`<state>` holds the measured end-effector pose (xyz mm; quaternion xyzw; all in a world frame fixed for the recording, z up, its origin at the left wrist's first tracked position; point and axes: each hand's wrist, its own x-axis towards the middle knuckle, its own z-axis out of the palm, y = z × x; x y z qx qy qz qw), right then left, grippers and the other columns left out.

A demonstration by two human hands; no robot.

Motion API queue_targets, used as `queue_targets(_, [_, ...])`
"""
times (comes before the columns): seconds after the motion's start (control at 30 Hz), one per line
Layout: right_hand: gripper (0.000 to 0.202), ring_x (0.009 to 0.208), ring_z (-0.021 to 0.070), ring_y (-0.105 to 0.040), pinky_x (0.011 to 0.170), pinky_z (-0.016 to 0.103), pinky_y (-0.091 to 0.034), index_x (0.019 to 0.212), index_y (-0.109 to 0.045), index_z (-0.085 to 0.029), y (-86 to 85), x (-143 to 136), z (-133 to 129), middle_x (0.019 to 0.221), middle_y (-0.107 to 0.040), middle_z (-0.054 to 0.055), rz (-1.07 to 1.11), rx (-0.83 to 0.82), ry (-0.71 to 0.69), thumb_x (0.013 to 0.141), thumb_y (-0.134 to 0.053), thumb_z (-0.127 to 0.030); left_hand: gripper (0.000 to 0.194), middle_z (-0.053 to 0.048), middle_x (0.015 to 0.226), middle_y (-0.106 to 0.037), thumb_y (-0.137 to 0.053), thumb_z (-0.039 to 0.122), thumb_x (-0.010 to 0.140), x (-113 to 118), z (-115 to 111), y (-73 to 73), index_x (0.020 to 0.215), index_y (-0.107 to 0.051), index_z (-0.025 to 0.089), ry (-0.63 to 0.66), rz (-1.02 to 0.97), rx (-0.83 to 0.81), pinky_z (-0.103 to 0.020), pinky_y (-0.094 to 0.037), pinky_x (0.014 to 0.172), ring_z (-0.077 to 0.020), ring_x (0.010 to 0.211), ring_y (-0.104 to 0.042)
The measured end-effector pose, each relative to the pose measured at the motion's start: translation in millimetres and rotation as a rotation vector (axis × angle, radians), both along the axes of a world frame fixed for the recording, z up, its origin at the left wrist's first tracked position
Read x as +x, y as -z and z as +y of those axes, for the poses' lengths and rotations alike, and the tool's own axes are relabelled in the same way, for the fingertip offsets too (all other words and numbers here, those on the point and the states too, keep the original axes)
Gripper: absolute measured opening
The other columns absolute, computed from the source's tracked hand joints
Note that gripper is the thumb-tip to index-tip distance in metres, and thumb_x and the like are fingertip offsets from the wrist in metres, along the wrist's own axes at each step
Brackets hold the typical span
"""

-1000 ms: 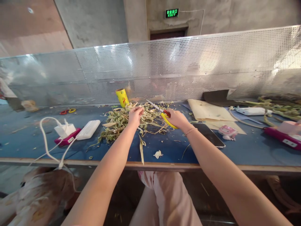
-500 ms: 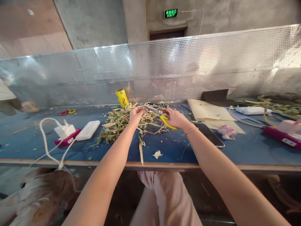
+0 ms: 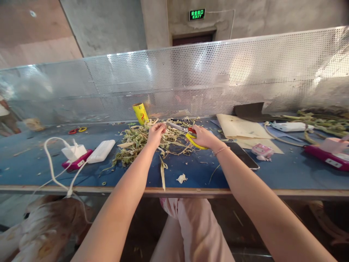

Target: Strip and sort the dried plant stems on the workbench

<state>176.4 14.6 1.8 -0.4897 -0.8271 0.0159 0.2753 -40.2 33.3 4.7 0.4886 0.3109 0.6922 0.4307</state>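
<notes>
Scissors [image 3: 182, 130] lowered between hands.

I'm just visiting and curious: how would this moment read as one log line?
left hand: pinching a pale dried plant strip | right hand: gripping yellow-handled scissors | under both: heap of dried green-tan trimmings on blue bench

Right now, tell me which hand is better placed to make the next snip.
Right. The right hand already holds the scissors, blades pointing at the strip pinched by the left hand.
</notes>
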Motion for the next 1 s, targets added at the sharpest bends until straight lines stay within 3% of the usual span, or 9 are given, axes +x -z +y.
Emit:
queue_targets(0.37, [0.037,0.071,0.0193,-0.054,0.063,0.029,-0.038,0.084,-0.048,-0.018,0.5,-0.5,0.5,0.081,-0.06,0.009,0.032,-0.046,-0.035,0.074,-0.048,-0.054,0.006,0.001,0.054,-0.055,-0.064,0.016,0.062,2.5,-1.8,3.0,0.058,-0.06,0.014,0.083,0.134,0.011,-0.019,-0.037,0.054,-0.0059,0.052,-0.047])
queue_targets(0.7, [0.039,0.068,0.0169,-0.052,0.061,0.027,-0.036,0.083,-0.048,-0.019,2.7,-0.1,3.3,0.079,-0.059,0.007,0.059,-0.058,-0.071,0.073,-0.048,-0.056,0.005,0.0,0.054,-0.056,-0.062,0.012,0.062,4.6,-1.2,3.1,0.058,-0.06,0.013,0.087,0.116,0.003,-0.02,-0.036,0.054,-0.006,0.051,-0.047])
queue_targets(1.0, [0.035,0.057,0.0123,-0.043,0.055,0.025,-0.031,0.071,-0.044,-0.02,-1.2,-0.1,-1.0,0.067,-0.053,0.002,0.06,-0.057,-0.098,0.074,-0.045,-0.055,0.007,0.0,0.056,-0.058,-0.065,0.014,0.06,5.0,-3.5,1.3,0.057,-0.059,0.014,0.087,0.115,-0.006,-0.02,-0.038,0.055,-0.006,0.052,-0.048])
